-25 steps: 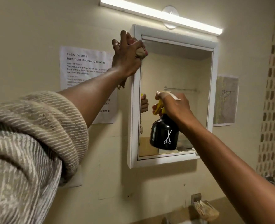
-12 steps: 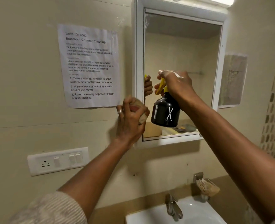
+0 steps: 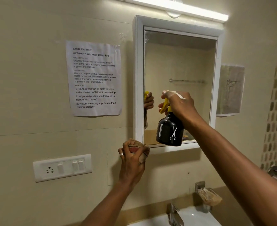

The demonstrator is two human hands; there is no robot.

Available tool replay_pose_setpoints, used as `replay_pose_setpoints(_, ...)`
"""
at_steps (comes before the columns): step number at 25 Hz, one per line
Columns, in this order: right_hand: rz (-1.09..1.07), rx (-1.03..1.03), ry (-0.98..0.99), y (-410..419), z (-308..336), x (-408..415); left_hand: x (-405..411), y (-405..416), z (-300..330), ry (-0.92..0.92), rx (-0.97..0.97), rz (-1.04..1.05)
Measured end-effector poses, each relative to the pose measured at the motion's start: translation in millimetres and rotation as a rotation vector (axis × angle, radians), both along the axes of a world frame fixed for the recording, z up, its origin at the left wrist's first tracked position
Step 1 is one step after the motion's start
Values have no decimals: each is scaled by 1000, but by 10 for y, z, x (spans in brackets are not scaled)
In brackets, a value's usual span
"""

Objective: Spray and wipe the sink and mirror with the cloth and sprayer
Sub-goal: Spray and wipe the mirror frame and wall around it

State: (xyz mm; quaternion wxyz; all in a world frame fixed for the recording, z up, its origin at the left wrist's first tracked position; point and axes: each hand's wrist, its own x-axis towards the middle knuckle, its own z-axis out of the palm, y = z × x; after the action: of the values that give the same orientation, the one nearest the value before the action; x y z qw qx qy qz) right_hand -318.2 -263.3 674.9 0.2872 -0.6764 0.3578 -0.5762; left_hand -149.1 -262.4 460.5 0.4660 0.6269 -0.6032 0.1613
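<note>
- Your right hand [image 3: 181, 104] gripped the sprayer [image 3: 169, 129] by its neck, fingers curled round the yellow trigger, the nozzle held up in front of the lower half of the mirror [image 3: 180, 70].
- Your left hand [image 3: 132, 158] clutched the bunched cloth [image 3: 134, 146] in closed fingers, just below the lower left corner of the mirror's white frame and not on the glass.
- The sink [image 3: 198, 217] sat low at the bottom edge, with the tap [image 3: 174, 214] at its back; neither hand was near it.
- The step looked to be wetting the glass. It would have gone best with the nozzle squared to the mirror, a light mist laid across the upper panes too, and the cloth brought up promptly so drips didn't run onto the frame.
- Wiping top to bottom in overlapping strokes would likely have avoided streaks; the hazy patch at the upper left of the glass seemed to need attention.
- The black sprayer bottle carried white scissors and comb symbols; no brand name showed.
- The paper notice [image 3: 94, 78] left of the mirror read "TASK ID: 3062" and "Bathroom Counter Cleaning", with steps: "Take a sponge or cloth to wipe water stains on the sink countertop", "Wipe water stains in the area in front of the mirror", "Return cleaning supplies to their original location".
- A second sheet [image 3: 230, 90] right of the mirror showed a faint drawing; no readable text.
</note>
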Motion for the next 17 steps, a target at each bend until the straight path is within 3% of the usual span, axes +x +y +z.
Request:
replay_pose_setpoints(5, 55, -93, 44, 113, 41, -89, 311, 299, 144, -20, 158, -190)
replay_pose_setpoints(8, 105, -217, 20, 184, 190, -99, 405, 408, 774, 215, -96, -185)
replay_pose_setpoints(11, 117, -334, -9, 228, 446, -72, 438, 429, 1852, 429, -401, -181)
replay_pose_setpoints(13, 125, -370, -45, 258, 643, -40, 433, 426, 2558, 400, -522, -196)
replay_pose_setpoints(17, 65, -438, -67, 248, 969, 23, 223, 359, 3580, 237, -587, -120)
